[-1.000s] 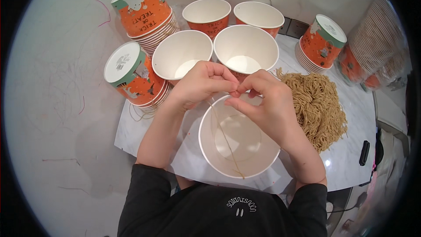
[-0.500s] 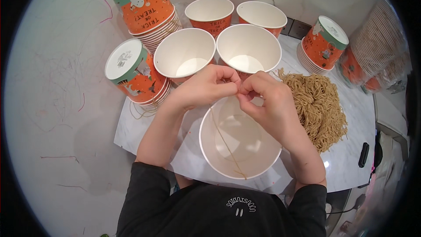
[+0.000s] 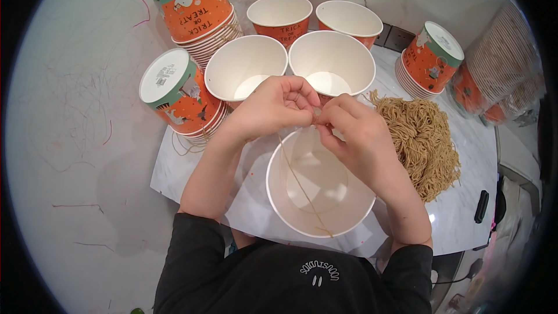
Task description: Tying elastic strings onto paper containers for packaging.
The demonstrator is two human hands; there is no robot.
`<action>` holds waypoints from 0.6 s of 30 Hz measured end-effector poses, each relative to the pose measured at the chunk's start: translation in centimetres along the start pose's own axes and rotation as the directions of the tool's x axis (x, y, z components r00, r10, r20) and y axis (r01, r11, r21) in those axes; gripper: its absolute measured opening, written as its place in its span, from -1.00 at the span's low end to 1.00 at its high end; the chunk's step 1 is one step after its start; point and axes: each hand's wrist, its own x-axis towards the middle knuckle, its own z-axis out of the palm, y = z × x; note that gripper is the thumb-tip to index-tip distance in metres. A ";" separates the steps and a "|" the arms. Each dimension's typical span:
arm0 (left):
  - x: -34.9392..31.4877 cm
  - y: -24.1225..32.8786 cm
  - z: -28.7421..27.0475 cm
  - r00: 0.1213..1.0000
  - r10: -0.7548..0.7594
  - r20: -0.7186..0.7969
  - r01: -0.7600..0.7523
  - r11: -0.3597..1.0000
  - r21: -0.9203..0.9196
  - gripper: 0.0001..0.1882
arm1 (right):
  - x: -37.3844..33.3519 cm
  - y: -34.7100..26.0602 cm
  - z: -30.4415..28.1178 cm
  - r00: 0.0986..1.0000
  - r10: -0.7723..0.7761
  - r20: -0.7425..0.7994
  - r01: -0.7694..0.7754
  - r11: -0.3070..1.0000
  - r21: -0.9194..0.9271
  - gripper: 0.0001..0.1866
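Note:
A large white paper bucket stands upright in front of me with its mouth facing up. Over its opening slants a thin tan cord, running from the near rim up under my left hand. At the bucket's far edge, the fingertips of my left hand and my right hand meet in a pinch. Both seem to have hold of the cord's end, mostly hidden by the fingers. My left fingers are curled, and my right thumb presses against its forefinger.
Beyond my hands stand several open buckets. Upturned orange and green stacks are on the left and right. A heap of tan cord lies by my right forearm. Bagged buckets and a black object are farther right.
My left fingers have loosened and lifted slightly, parting a little from my right fingertips. The near bucket and cord sit slightly farther right in the picture.

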 end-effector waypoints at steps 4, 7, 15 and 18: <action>-0.4 0.3 0.5 1.000 -0.029 0.003 0.028 0.986 0.166 -0.88 | -0.2 0.2 0.2 0.997 -0.062 0.037 0.064 0.995 -0.076 -0.86; -0.8 0.3 1.1 0.998 0.031 -0.060 -0.007 0.932 0.363 -0.87 | -0.1 0.0 0.1 0.988 -0.120 0.094 0.134 0.976 -0.169 -0.87; -1.4 1.0 2.3 0.957 0.208 -0.203 -0.087 0.870 0.486 -0.86 | 0.0 0.0 0.1 0.999 0.047 -0.023 -0.047 0.999 -0.002 -0.86; -0.8 0.1 2.3 0.924 0.321 -0.207 -0.182 0.847 0.500 -0.87 | -0.1 0.1 0.0 0.997 0.074 -0.030 -0.072 0.996 0.042 -0.86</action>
